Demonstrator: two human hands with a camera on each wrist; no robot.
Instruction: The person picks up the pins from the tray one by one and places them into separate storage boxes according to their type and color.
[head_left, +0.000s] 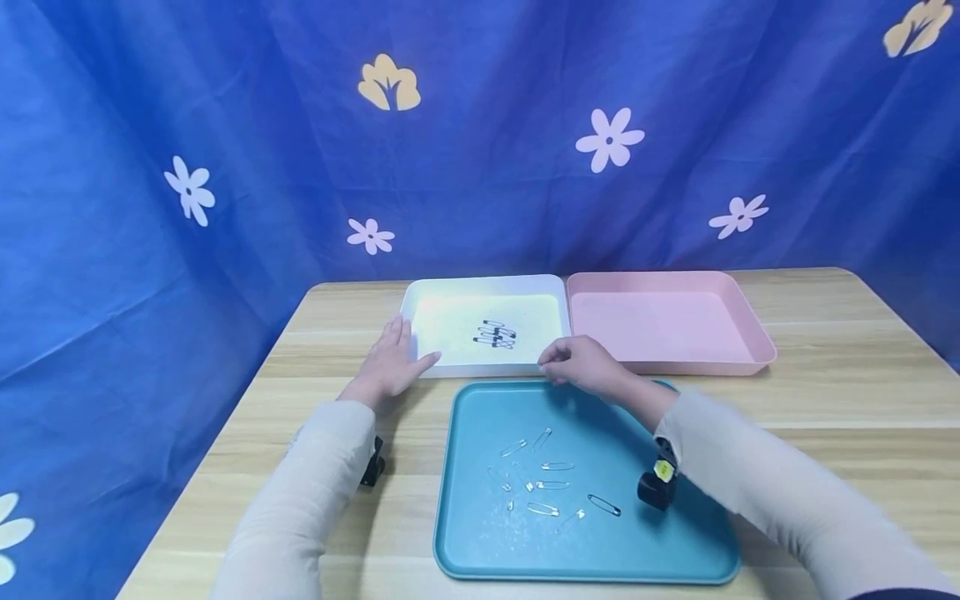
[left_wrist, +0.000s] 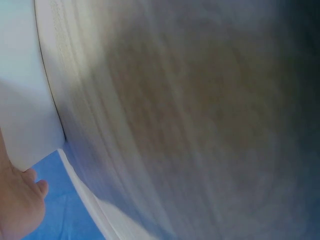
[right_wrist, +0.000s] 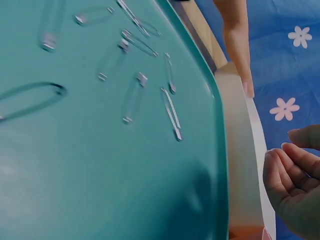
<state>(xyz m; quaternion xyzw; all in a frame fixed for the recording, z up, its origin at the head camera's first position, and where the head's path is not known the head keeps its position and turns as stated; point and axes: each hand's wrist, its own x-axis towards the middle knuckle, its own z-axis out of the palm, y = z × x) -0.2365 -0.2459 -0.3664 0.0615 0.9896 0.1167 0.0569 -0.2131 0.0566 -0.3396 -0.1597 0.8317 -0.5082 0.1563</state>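
Observation:
My left hand (head_left: pixel 390 360) lies with straight, spread fingers at the left side of the white tray (head_left: pixel 491 370), touching its edge. Several black safety pins (head_left: pixel 497 335) lie in a small pile inside that tray. Over the tray's front right corner is my right hand (head_left: pixel 585 363), its fingers loosely bent. From the right wrist, a gap shows between the thumb and fingers (right_wrist: pixel 292 172), and no pin is visible there. Below it, the teal tray (head_left: pixel 480 569) holds several scattered silver safety pins (head_left: pixel 553 512) and one black safety pin (head_left: pixel 617 511).
A pink tray (head_left: pixel 667 333) stands against the white tray's right side. All three trays are on a wooden table (head_left: pixel 832 417). Behind the table hangs a blue flowered cloth (head_left: pixel 480 192).

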